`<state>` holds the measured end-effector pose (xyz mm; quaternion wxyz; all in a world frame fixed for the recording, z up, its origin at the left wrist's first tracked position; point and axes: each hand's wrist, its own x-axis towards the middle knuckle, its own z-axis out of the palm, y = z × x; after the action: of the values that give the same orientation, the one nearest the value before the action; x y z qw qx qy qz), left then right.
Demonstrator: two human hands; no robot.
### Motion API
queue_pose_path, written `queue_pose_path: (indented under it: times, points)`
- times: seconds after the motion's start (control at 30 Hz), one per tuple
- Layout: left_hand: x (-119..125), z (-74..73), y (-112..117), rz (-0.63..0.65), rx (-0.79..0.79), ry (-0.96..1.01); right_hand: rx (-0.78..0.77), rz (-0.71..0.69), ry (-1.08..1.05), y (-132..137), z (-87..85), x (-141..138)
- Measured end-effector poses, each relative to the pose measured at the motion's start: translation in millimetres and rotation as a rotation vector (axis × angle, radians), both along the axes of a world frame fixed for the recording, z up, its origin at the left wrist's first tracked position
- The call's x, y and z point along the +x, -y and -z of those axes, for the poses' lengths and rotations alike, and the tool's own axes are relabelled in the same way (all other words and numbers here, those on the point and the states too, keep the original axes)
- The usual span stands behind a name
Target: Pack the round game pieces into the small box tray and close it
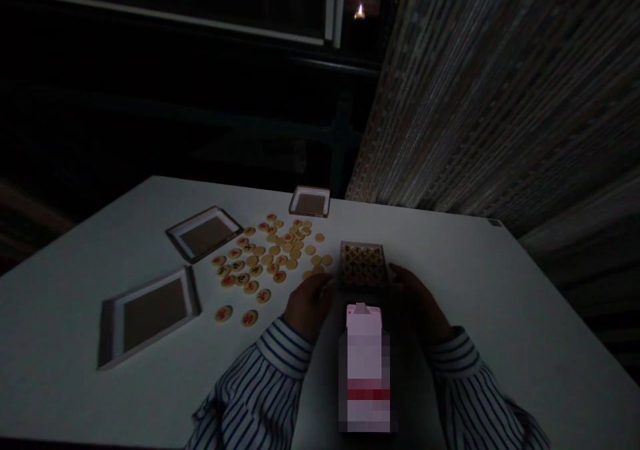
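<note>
A small open box (364,263) packed with round wooden game discs sits on the white table (500,317). My left hand (309,305) rests at the box's near left corner, fingers curled against it. My right hand (423,303) rests at its near right side, fingers toward the box wall. The light is too dim to show whether either hand grips the box. Several loose discs (265,253) with red or black marks lie scattered to the left of the box. Both arms wear striped sleeves.
Three empty box trays lie on the table: a large one (150,313) at the near left, one (204,232) behind it, a small one (310,202) at the back. A blurred pink object (367,370) hangs between my forearms. A woven wall (500,90) stands at the right.
</note>
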<state>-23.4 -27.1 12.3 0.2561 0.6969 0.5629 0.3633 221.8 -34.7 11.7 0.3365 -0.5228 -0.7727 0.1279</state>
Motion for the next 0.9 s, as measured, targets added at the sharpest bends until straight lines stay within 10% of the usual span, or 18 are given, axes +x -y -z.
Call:
queue_pose_path:
  times: [0.2, 0.9]
  points:
    - [-24.5, -4.1, 9.9, -0.116, 0.117, -0.13, 0.132, 0.126, 0.086, -1.3, -8.8, -5.6]
    - [-62.6, -2.9, -1.6, -0.412, 0.084, -0.61, 0.215, -0.1, 0.264, 5.0, -23.6, -94.3]
